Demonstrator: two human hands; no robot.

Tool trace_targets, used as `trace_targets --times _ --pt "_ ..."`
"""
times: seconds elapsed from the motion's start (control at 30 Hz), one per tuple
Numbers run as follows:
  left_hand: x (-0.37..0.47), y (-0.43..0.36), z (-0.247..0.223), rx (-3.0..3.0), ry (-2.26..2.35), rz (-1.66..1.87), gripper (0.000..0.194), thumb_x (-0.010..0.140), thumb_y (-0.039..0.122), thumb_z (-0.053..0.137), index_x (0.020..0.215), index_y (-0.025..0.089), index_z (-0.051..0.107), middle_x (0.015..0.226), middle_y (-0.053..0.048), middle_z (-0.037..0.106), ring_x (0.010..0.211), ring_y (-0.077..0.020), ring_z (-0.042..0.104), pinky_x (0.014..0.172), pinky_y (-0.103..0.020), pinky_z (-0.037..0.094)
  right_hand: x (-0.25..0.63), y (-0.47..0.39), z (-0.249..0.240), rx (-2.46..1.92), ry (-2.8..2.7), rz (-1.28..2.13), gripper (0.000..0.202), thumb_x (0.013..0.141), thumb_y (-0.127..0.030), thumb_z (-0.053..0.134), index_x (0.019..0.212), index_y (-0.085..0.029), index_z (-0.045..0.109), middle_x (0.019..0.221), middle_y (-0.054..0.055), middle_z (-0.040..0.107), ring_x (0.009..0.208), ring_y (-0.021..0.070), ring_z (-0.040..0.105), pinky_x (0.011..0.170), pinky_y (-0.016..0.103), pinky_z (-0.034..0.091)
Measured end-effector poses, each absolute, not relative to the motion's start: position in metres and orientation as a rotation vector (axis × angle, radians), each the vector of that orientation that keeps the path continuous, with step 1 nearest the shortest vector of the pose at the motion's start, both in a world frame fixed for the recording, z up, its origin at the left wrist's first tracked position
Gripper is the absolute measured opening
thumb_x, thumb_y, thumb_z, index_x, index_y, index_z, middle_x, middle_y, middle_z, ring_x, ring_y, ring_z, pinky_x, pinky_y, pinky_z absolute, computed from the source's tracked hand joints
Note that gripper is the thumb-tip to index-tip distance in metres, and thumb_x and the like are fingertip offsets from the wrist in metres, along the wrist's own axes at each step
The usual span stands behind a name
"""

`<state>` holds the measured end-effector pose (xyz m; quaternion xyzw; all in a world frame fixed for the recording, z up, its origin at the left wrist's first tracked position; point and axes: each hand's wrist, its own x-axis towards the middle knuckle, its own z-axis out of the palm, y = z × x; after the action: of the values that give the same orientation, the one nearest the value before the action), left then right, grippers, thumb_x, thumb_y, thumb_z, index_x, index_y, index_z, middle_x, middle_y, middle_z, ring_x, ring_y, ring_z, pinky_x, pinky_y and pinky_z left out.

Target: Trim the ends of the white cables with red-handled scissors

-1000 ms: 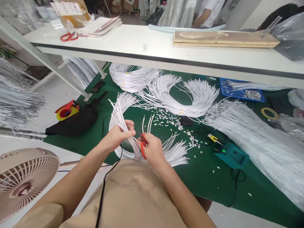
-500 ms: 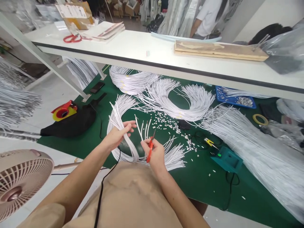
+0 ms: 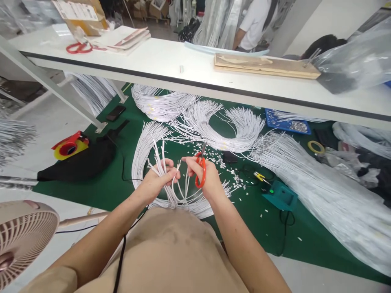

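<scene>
Head view, left hand: the left hand (image 3: pixel 155 182) has its grip closed around a fan of white wires (image 3: pixel 161 162), the ends standing up and spread past the fingertips.
Head view, right hand: the right hand (image 3: pixel 205 176) has its grip closed through the handles of the red scissors (image 3: pixel 200 170), blades pointing up and away; its thumb and forefinger also pinch one wire end just beside the left fingers.
Where the wires are: the held bunch hangs above the near edge of the green worktop (image 3: pixel 262 228), in front of the person's chest, and loops down into a curved bundle lying under the hands.
Around the hands: cut white bits (image 3: pixel 226 162) are scattered just beyond the scissors; larger wire coils (image 3: pixel 214 126) lie farther back; a teal box (image 3: pixel 279 196) and yellow snips (image 3: pixel 259 176) sit to the right, well apart from the hands.
Farther off: a white shelf (image 3: pixel 195 73) spans above the worktop, with a second pair of red scissors (image 3: pixel 76 48) on it; a fan (image 3: pixel 21 236) stands at lower left.
Doing it well: as a judgement, separating one wire cleanly from the fan before bringing the blades to it, and keeping the left fingers below the ends, would keep cuts even and the fingers safe.
</scene>
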<state>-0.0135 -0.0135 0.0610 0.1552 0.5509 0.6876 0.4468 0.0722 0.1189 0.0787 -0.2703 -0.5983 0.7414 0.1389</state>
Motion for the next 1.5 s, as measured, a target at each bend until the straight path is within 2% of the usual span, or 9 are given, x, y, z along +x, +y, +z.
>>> trace_targets --times 0.1,0.2,0.33,0.47,0.6,0.8,1.03,1.27,1.5 --pt "-0.011 -0.013 0.064 0.422 1.37 1.647 0.025 0.073 0.031 0.065 0.086 0.018 0.047 0.072 -0.001 0.06 0.06 -0.0094 0.052 0.049 -0.02 0.031 0.069 0.112 0.082 -0.697 -1.805 2.211 0.025 0.07 -0.038 0.062 0.077 -0.015 0.068 0.056 -0.002 0.055 0.052 0.0094 0.05 0.056 0.023 0.041" --pt "-0.012 -0.014 0.065 0.398 1.437 1.65 0.03 0.068 0.031 0.069 0.09 0.018 0.052 0.074 0.0 0.06 0.063 -0.0104 0.055 0.048 -0.019 0.032 0.071 0.106 0.077 -0.719 -1.869 2.083 0.024 0.07 -0.038 0.062 0.078 -0.016 0.067 0.063 0.0 0.061 0.059 0.0117 0.054 0.06 0.024 0.043" --pt "-0.013 -0.014 0.067 0.344 1.582 1.669 0.03 0.065 0.03 0.072 0.086 0.016 0.056 0.067 -0.001 0.061 0.064 -0.0132 0.058 0.047 -0.019 0.034 0.079 0.11 0.069 -0.759 -2.255 1.652 0.023 0.076 -0.039 0.055 0.08 -0.018 0.065 0.073 0.001 0.063 0.066 0.0126 0.055 0.061 0.024 0.039" --pt "-0.013 -0.014 0.07 0.355 1.665 1.656 0.026 0.066 0.03 0.07 0.082 0.013 0.059 0.069 -0.005 0.065 0.062 -0.0134 0.058 0.048 -0.021 0.036 0.086 0.113 0.066 -0.745 -2.707 1.061 0.022 0.076 -0.037 0.057 0.066 -0.018 0.06 0.072 0.001 0.058 0.062 0.0115 0.05 0.057 0.024 0.032" --pt "-0.012 -0.013 0.069 0.414 1.693 1.624 0.023 0.069 0.03 0.067 0.084 0.014 0.06 0.072 -0.006 0.067 0.062 -0.0133 0.057 0.049 -0.022 0.038 0.088 0.111 0.069 -0.719 -2.846 0.793 0.026 0.081 -0.037 0.052 0.063 -0.019 0.057 0.07 0.001 0.055 0.059 0.0109 0.047 0.055 0.024 0.028" --pt "-0.009 -0.012 0.067 0.433 1.754 1.594 0.022 0.068 0.032 0.066 0.08 0.015 0.06 0.067 -0.004 0.065 0.055 -0.0132 0.055 0.047 -0.023 0.037 0.092 0.11 0.079 -0.687 -2.943 0.645 0.03 0.083 -0.041 0.049 0.066 -0.02 0.061 0.071 0.003 0.058 0.062 0.0136 0.051 0.056 0.027 0.028" --pt "-0.008 -0.014 0.076 0.487 1.837 1.547 0.022 0.064 0.03 0.071 0.079 0.016 0.064 0.06 -0.001 0.062 0.054 -0.0126 0.054 0.051 -0.024 0.04 0.095 0.108 0.078 -0.637 -2.99 0.496 0.025 0.083 -0.037 0.049 0.07 -0.019 0.061 0.074 0.004 0.061 0.067 0.016 0.055 0.058 0.028 0.03" --pt "-0.006 -0.014 0.078 0.54 1.879 1.49 0.017 0.072 0.033 0.062 0.074 0.016 0.064 0.061 -0.002 0.063 0.056 -0.0133 0.055 0.053 -0.024 0.041 0.099 0.104 0.067 -0.654 -2.954 0.409 0.023 0.083 -0.036 0.049 0.074 -0.019 0.06 0.075 0.005 0.06 0.072 0.0178 0.055 0.061 0.029 0.031" --pt "-0.007 -0.014 0.077 0.6 1.776 1.427 0.021 0.077 0.035 0.055 0.073 0.015 0.06 0.06 -0.001 0.057 0.049 -0.0091 0.047 0.047 -0.021 0.035 0.101 0.102 0.062 -0.677 -2.949 0.399 0.024 0.085 -0.036 0.046 0.077 -0.018 0.061 0.08 0.007 0.06 0.076 0.0182 0.054 0.065 0.03 0.033"
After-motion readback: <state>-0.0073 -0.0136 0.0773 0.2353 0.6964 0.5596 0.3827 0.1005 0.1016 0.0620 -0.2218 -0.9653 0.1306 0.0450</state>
